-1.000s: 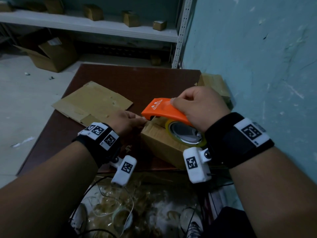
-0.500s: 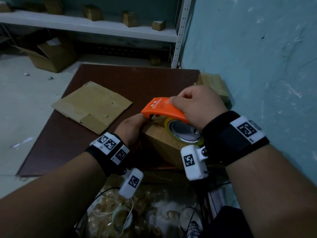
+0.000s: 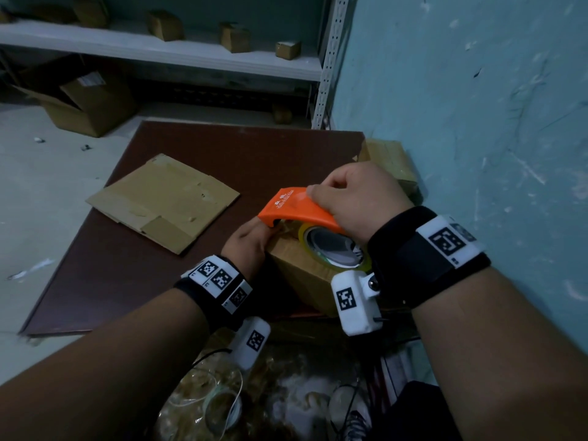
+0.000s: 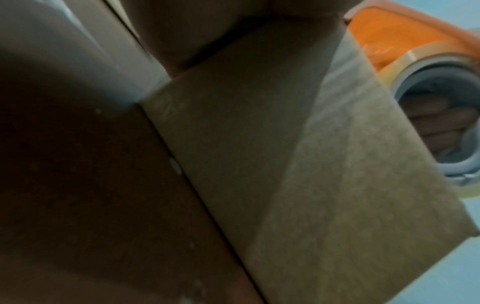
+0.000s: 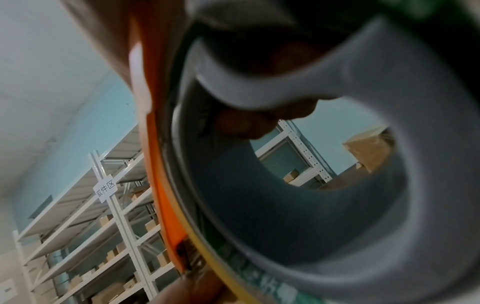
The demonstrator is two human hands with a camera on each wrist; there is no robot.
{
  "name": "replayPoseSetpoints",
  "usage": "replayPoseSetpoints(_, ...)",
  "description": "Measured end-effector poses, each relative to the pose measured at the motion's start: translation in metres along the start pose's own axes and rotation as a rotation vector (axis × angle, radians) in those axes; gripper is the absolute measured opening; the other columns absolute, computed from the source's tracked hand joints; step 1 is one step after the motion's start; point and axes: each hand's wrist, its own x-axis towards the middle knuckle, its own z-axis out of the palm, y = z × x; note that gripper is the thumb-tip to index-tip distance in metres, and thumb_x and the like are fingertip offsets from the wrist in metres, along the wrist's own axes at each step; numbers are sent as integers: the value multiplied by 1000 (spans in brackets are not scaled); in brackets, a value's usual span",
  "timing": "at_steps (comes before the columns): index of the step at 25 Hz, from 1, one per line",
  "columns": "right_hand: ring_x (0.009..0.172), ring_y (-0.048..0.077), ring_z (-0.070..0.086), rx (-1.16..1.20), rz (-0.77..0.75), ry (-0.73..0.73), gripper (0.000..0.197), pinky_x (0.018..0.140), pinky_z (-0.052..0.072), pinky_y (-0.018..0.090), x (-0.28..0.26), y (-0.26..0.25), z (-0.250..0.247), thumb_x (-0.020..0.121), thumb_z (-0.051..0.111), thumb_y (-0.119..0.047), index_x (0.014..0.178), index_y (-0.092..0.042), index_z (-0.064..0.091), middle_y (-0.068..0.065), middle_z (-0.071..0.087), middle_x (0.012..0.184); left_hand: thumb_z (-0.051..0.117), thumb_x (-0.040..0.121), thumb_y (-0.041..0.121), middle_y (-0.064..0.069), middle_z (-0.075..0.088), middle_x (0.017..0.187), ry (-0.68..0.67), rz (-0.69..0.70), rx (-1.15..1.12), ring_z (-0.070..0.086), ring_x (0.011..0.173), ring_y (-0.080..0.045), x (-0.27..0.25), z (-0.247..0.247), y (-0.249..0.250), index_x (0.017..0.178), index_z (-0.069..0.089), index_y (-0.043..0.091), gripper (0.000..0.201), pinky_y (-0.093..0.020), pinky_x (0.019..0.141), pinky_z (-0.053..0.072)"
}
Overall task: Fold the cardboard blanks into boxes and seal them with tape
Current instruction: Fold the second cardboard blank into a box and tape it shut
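A storeroom with a pale blue wall [image 3: 477, 106] on the right and a white shelf [image 3: 159, 50] carrying small cartons across the back; a dark brown desk [image 3: 133, 275] stands against that wall.

The folded box [image 3: 305, 281] sits at the desk's near right corner, close to the near edge, one corner turned toward the person. In the left wrist view a strip of clear tape [image 4: 337, 164] runs down over the box's side face from the top edge.

The orange tape dispenser [image 3: 294, 208] rests on top of the box. Its long axis runs diagonally from the near right toward the far left, the nose pointing left and away from the wall, and the tape roll [image 3: 334, 248] stands on edge at the near end, its open core facing the person. The right hand [image 3: 359, 195] is wrapped over the dispenser's back with the thumb on the orange cover; the right wrist view shows fingers curled inside the core.

The left hand [image 3: 249, 241] is pressed against the box's left top edge just under the dispenser's nose; whether its fingers pinch anything cannot be told.

A flat cardboard blank [image 3: 162, 202] lies toward the desk's left edge, well apart from the box, its long axis slanting from near left to far right.
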Motion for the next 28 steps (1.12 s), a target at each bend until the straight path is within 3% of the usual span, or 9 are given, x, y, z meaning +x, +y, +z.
replayPoseSetpoints(3, 81, 8, 61, -46, 15, -48, 29, 65, 43, 28, -1, 5, -13, 97, 63, -52, 84, -28, 73, -10, 67, 85, 49, 104, 0, -14, 63, 137, -88, 130, 66, 55, 134, -33, -1, -4, -2, 139, 59, 4, 37, -11, 88, 44)
replayPoseSetpoints(5, 81, 8, 61, -48, 45, -61, 28, 64, 40, 27, -6, 13, -24, 97, 64, -52, 85, -28, 74, -9, 67, 86, 49, 105, 10, 2, 71, 123, -114, 159, 140, 67, 116, -17, 1, -5, 0, 130, 69, 20, 33, -10, 74, 50)
replayPoseSetpoints(7, 80, 8, 62, -25, 58, -62, 29, 63, 40, 27, -13, 21, -31, 95, 66, -53, 87, -27, 76, -9, 69, 85, 48, 105, 18, 5, 72, 119, -156, 144, 187, 69, 101, -7, 2, -6, -2, 122, 73, 34, 33, -16, 72, 51)
replayPoseSetpoints(10, 78, 8, 64, 58, 57, -36, 28, 62, 41, 27, -21, 27, -34, 93, 70, -52, 86, -27, 78, -10, 70, 84, 47, 106, 23, 7, 71, 116, -160, 183, 196, 68, 99, -7, -3, -6, 1, 123, 70, 34, 31, -16, 70, 49)
replayPoseSetpoints(18, 78, 6, 64, 59, 18, -22, 27, 64, 42, 27, -17, 24, -28, 93, 70, -51, 85, -27, 78, -11, 71, 83, 50, 100, 27, -2, 71, 114, -108, 197, 184, 67, 104, -22, -6, -14, -2, 112, 73, 37, 28, -37, 82, 51)
replayPoseSetpoints(23, 78, 6, 64, 114, -42, 42, 28, 66, 46, 28, -5, 7, -1, 93, 69, -51, 80, -27, 76, -12, 70, 81, 53, 83, 37, -6, 73, 106, -22, 196, 134, 66, 106, -32, -3, -32, 7, 102, 77, 38, 31, -52, 97, 52)
replayPoseSetpoints(25, 79, 8, 64, 128, -42, 47, 28, 67, 47, 28, -2, 3, 5, 93, 68, -50, 80, -27, 75, -11, 70, 82, 54, 84, 35, -8, 72, 102, -18, 147, 116, 66, 103, -33, -5, -33, 15, 100, 77, 35, 28, -41, 91, 52)
replayPoseSetpoints(27, 81, 10, 65, 137, -33, 48, 28, 69, 49, 30, 0, 3, 6, 94, 68, -50, 82, -27, 75, -10, 71, 84, 53, 98, 25, -8, 68, 99, -17, 116, 113, 64, 94, -27, -4, -31, 19, 108, 72, 24, 22, -27, 78, 51)
replayPoseSetpoints(28, 81, 11, 66, 134, -33, 49, 28, 69, 50, 30, 0, 3, 7, 94, 68, -51, 82, -27, 75, -9, 71, 85, 54, 101, 22, -6, 67, 97, -20, 88, 81, 65, 95, -25, -4, -29, 20, 111, 70, 19, 20, -28, 79, 51)
